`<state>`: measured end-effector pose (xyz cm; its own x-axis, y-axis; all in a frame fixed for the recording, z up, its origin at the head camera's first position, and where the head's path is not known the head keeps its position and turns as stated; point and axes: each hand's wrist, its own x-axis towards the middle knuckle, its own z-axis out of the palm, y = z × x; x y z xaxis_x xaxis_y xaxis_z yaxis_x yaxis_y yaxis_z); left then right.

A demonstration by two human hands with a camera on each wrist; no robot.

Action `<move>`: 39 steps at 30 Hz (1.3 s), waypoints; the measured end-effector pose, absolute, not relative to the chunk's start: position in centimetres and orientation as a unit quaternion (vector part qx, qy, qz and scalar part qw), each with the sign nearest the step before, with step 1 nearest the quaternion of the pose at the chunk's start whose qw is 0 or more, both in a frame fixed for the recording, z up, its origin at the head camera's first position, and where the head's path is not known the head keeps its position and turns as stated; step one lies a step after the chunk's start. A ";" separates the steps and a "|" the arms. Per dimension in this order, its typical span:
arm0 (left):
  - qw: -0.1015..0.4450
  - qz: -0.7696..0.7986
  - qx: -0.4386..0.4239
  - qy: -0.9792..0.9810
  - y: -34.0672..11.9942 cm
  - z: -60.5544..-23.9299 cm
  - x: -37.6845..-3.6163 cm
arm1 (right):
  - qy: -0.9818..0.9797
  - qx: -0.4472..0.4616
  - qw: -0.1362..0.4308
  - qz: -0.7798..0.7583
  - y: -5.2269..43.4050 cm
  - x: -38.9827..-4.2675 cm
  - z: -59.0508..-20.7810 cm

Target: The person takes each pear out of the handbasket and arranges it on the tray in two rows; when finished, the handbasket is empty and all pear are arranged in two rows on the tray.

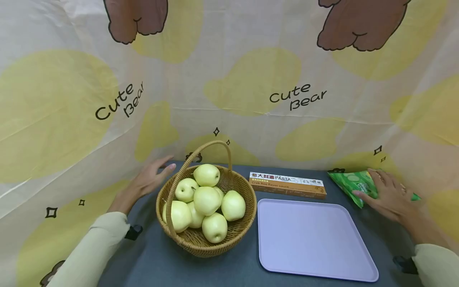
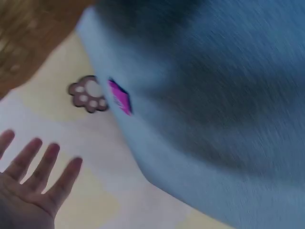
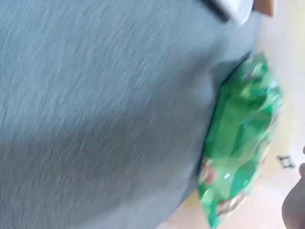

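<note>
A wicker basket (image 1: 204,250) with an arched handle holds several pale yellow-green pears or apples (image 1: 206,201); their exact kind is unclear. My left hand (image 1: 148,179) is beside the basket's left rim. Its fingers spread apart with nothing between them, as the left wrist view shows. Over at the right, my right hand (image 1: 389,195) is above a green snack bag (image 1: 353,184), covering part of it in the head view. The right wrist view shows the bag (image 3: 238,143) lying at the table's edge, with only a bit of the hand at the frame's side, apart from the bag.
A lilac tray (image 1: 315,239) lies right of the basket. Behind it sits a long pasta box (image 1: 287,185). A patterned cloth (image 1: 244,79) hangs behind the blue-grey table (image 1: 154,263). The left wrist view shows a small pink item (image 2: 120,98) by the table's edge.
</note>
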<state>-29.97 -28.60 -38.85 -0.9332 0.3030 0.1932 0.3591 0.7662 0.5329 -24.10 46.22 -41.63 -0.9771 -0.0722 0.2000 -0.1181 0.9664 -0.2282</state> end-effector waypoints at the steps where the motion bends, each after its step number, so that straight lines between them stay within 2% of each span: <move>1: 0.052 -0.310 -0.174 -0.933 -28.5 -38.8 -29.8 | -0.986 0.051 0.099 0.124 45.8 -24.2 -41.5; 5: 0.065 -0.362 -0.170 -0.914 -28.1 -38.6 -28.7 | -0.979 0.070 0.113 0.153 43.3 -24.6 -41.2; 17: 0.058 -0.486 -0.171 -0.855 -28.7 -40.5 -25.2 | -0.947 0.125 0.078 0.284 34.6 -24.3 -40.3; 24: 0.031 -0.564 -0.175 -0.806 -28.1 -41.5 -23.5 | -0.934 0.154 0.061 0.318 30.4 -24.0 -39.9; 39: 0.067 -0.673 -0.131 -0.725 -26.7 -43.9 -22.8 | -0.912 0.181 0.018 0.368 24.1 -23.8 -39.1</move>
